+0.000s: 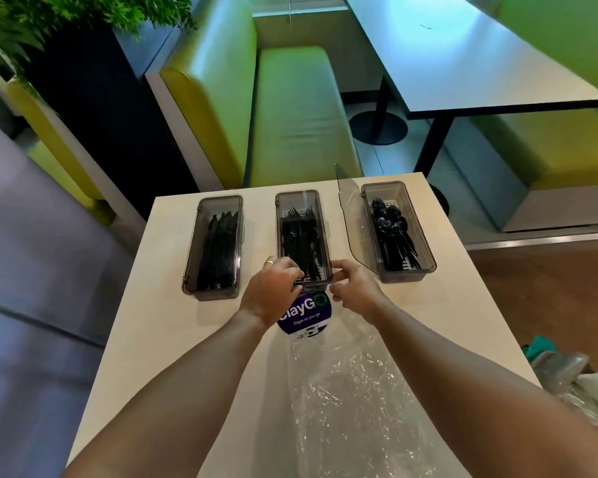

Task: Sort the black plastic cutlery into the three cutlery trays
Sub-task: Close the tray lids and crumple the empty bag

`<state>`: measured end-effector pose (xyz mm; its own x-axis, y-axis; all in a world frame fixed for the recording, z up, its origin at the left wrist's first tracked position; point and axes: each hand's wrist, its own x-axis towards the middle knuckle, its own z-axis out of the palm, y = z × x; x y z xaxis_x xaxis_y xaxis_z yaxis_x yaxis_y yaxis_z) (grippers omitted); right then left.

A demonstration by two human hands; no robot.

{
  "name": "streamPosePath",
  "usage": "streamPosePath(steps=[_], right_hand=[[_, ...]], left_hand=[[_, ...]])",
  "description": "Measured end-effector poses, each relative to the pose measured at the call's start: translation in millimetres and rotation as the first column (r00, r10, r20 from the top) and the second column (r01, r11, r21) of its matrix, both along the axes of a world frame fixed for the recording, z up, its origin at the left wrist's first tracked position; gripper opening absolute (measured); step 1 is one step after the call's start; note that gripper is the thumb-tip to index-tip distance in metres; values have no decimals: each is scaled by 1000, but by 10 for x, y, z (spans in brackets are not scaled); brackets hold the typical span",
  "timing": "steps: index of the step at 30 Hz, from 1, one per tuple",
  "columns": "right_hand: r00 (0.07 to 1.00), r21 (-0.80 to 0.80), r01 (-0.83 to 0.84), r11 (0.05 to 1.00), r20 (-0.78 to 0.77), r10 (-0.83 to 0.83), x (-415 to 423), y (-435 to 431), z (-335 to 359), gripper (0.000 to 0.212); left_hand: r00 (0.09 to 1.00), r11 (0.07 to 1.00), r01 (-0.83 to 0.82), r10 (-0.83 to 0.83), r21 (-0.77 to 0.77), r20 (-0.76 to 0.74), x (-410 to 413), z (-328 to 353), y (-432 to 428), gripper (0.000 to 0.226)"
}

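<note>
Clear plastic bag [353, 401] lies crumpled btwn your arms, by a round sticker [308, 313]. On the tabletop [145, 322]: left tray [191, 263] w/ knives [218, 250], right tray [404, 276] w/ spoons [390, 222], lid [351, 215] up. Your left hand [273, 288] & right hand [354, 286] pinch the middle tray [278, 236] at its near end, forks [299, 232] inside.

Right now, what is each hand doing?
Left hand: grips the near end of the middle tray.
Right hand: pinches the same tray's near right corner.

Probably a fast-food restaurant: green booth seats [297, 115], dining table [463, 53].
</note>
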<state>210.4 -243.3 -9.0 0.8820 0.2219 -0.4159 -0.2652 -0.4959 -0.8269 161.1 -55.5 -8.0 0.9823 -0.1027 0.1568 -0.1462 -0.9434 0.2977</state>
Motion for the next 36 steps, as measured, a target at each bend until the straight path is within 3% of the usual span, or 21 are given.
streamPosePath(steps=[5, 8, 11, 15, 17, 21, 25, 30, 36], right_hand=[[994, -48, -79, 996, -78, 75, -1, -190, -73, 35], [989, -87, -89, 992, -125, 77, 33, -427, -76, 23], [992, -133, -20, 991, -124, 4, 89, -760, -39, 16], [980, -215, 148, 965, -98, -172, 210, -1241, -57, 11], [964, -242, 234, 942, -64, -256, 288, -1416, -63, 20], [955, -180, 295, 938, 24, -296, 424, -1582, -39, 63], [973, -157, 223, 962, 93, -211, 533, -1575, -85, 67], [970, -140, 220, 965, 136, -201, 520, -1586, -135, 67], [968, -98, 220, 970, 144, -205, 511, -1614, -154, 64]], left_hand=[[1000, 1000, -15, 15, -2, -6, 83, 45, -15, 27], [999, 982, -48, 47, -183, -11, 174, 122, -88, 26], [999, 931, -30, 20, -364, -31, 253, 222, -280, 31], [996, 880, -31, -14, -474, -92, 346, 243, -521, 53], [994, 857, -47, -10, -513, -108, 392, 227, -600, 59], [998, 819, -39, 1, -572, -67, 461, 229, -725, 50], [1000, 797, 4, -19, -604, -19, 523, 221, -858, 44], [998, 808, 59, -66, -587, 10, 643, 257, -1115, 52], [986, 919, 165, -165, -359, 31, 809, 194, -1462, 59]])
